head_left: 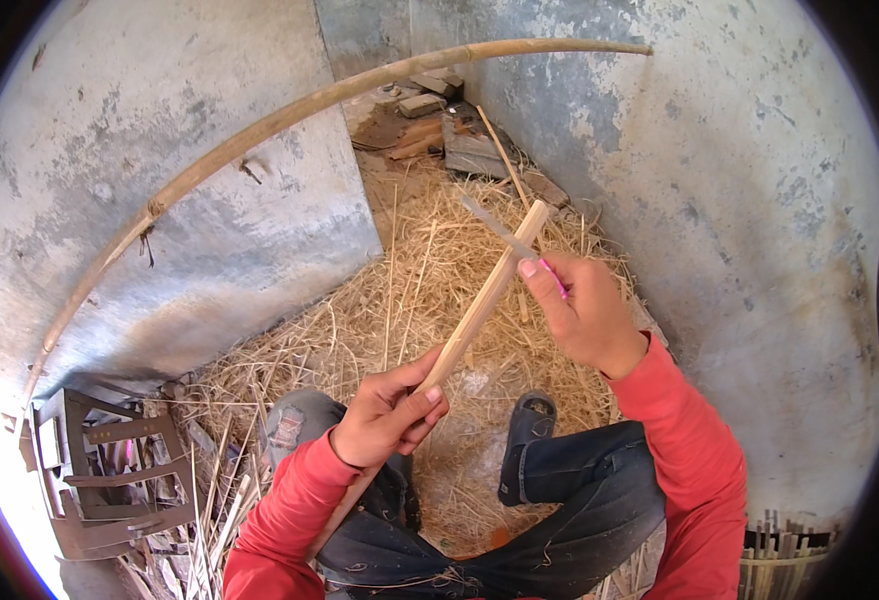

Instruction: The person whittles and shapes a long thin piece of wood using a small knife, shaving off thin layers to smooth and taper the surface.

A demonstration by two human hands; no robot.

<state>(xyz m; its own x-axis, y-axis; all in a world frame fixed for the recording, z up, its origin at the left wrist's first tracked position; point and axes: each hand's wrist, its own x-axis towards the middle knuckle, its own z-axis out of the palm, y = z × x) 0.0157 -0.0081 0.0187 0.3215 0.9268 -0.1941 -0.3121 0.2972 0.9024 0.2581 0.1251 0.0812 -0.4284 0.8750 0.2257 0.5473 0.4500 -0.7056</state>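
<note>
My left hand [391, 408] is wrapped round a pale split wooden strip [479, 308], probably bamboo. The strip slants up and away to the right, and its lower end runs back beneath my left forearm. Closed on a knife [491, 221] with a pink handle, my right hand [591, 312] is near the far end of the strip. The knife's thin blade crosses the strip just below its tip and points to the upper left. Most of the handle is hidden inside my fingers.
Straw-like shavings [329, 335] cover the floor between two peeling walls. A long curved pole [289, 118] arches across the left and top. At lower left stands a brown slatted frame [124, 480] beside loose sticks [221, 520]. Bricks [422, 105] lie in the far corner.
</note>
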